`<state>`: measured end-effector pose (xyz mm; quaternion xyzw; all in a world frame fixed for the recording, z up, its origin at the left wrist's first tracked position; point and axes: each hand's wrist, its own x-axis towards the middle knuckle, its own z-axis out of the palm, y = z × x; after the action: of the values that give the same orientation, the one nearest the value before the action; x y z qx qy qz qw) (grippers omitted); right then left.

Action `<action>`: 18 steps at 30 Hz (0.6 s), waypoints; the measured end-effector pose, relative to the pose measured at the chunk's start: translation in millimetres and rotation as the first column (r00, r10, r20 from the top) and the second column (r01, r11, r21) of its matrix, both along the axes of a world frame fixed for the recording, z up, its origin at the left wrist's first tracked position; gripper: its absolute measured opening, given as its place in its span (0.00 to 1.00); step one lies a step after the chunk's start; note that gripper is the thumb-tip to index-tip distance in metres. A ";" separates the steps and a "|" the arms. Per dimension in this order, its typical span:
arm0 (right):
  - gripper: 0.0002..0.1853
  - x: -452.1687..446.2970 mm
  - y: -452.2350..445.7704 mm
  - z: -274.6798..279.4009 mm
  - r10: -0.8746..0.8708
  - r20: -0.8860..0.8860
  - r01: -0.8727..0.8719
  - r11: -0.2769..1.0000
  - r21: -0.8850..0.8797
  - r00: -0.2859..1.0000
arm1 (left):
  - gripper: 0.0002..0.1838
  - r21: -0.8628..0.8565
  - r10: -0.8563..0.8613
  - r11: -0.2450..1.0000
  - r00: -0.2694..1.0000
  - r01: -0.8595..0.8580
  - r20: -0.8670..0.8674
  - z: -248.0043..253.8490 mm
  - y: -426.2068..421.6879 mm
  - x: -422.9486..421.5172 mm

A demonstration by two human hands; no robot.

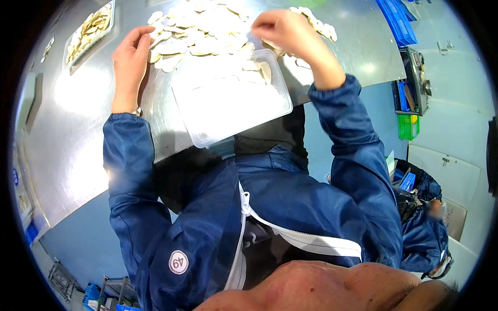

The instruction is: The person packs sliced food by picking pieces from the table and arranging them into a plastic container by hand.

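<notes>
A pile of pale, flat, oval pieces (194, 31) lies on the metal table; their kind is not clear. At the pile's left edge is my left hand (129, 59), its thumb and index finger apart, with no piece visible between them. My right hand (288, 33) hovers over the pile's right side, fingers bent and blurred; whether they hold a piece is hidden. Between my arms, a translucent plastic tub (233, 114) sits at the table's near edge, partly overhanging it. A few pale pieces (257, 72) show at its far end.
Another clear tub (91, 33), full of similar pieces, stands at the far left of the steel table (67, 129). More pieces (324, 28) lie right of my right hand. Blue crates (397, 23) stand beyond the table's right end. Another person (423, 228) is at the lower right.
</notes>
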<state>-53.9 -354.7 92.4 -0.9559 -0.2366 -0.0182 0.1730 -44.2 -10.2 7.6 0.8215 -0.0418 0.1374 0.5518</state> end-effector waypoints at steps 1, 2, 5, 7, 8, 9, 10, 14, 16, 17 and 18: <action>0.13 18.5 -15.1 -1.2 -0.069 -0.034 0.068 0.997 -0.026 0.997 | 0.12 -0.006 -0.004 1.000 1.000 0.004 0.003 -0.4 0.1 1.3; 0.15 37.0 -29.6 -3.1 -0.137 -0.064 0.134 0.990 -0.054 0.989 | 0.12 0.003 -0.001 1.000 1.000 0.001 0.008 -0.6 0.2 1.9; 0.18 68.3 -53.8 -11.8 -0.112 -0.301 0.113 0.993 -0.011 0.947 | 0.12 0.030 0.018 0.999 1.000 -0.018 0.020 -0.9 0.7 2.6; 0.21 77.0 -60.7 -17.9 -0.085 -0.315 0.073 0.996 -0.052 0.945 | 0.12 0.050 0.031 0.998 0.999 -0.032 0.025 0.8 0.0 1.1; 0.22 78.9 -62.7 -21.0 -0.074 -0.323 0.054 0.996 -0.070 0.943 | 0.12 0.052 0.030 0.998 0.999 -0.031 0.021 0.0 0.1 1.0; 0.22 81.0 -65.0 -23.8 -0.077 -0.315 0.056 0.996 -0.075 0.946 | 0.12 0.055 0.027 0.998 0.999 -0.028 0.018 -0.3 0.2 1.4; 0.22 82.1 -66.2 -24.9 -0.081 -0.307 0.059 0.995 -0.080 0.948 | 0.12 0.058 0.023 0.998 1.000 -0.024 0.016 -0.4 0.2 2.4; 0.21 85.0 -74.3 -24.5 -0.063 -0.293 0.053 0.998 -0.043 0.954 | 0.12 0.047 0.009 0.999 0.999 -0.011 0.042 -4.1 0.8 5.7; 0.18 83.3 -80.6 -22.3 -0.117 -0.462 0.203 0.969 0.140 0.879 | 0.12 0.013 0.009 1.000 1.000 -0.009 -0.005 -2.3 0.7 3.1; 0.17 82.1 -82.8 -22.0 -0.128 -0.545 0.287 0.933 0.217 0.828 | 0.12 0.007 0.011 1.000 1.000 -0.011 -0.010 -2.9 0.8 3.1; 0.15 81.2 -84.1 -21.5 -0.112 -0.566 0.306 0.916 0.260 0.817 | 0.12 0.002 0.012 1.000 1.000 -0.012 -0.014 -3.2 0.8 3.4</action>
<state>27.3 -438.8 70.9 -0.8977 -0.0633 0.1920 0.3915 -40.9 -9.5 4.5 0.8233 -0.0331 0.1351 0.5503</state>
